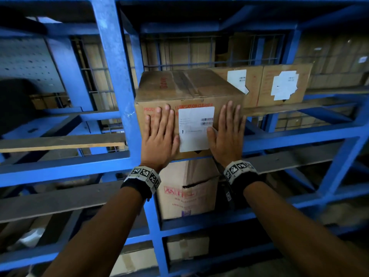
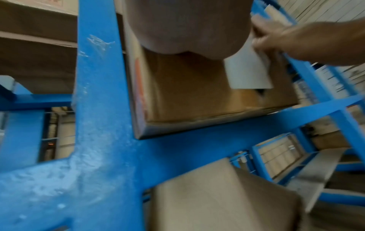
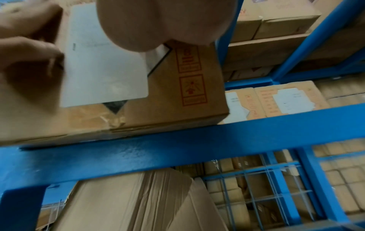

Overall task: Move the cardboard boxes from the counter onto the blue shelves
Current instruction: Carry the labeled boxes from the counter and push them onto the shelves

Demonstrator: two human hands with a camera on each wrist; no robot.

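Note:
A brown cardboard box with red print and a white label sits on a blue shelf, its front face near the shelf's front beam. My left hand lies flat on the left half of that face, fingers straight and pointing up. My right hand lies flat on the right half, thumb on the label. In the left wrist view the box rests against the blue upright. The right wrist view shows the box on the beam, with the left hand beside the label.
Two more labelled boxes stand deeper on the same shelf to the right. A torn box fills the bay below, with another box lower still. A thick blue upright borders the bay on the left. Wire mesh backs the shelf.

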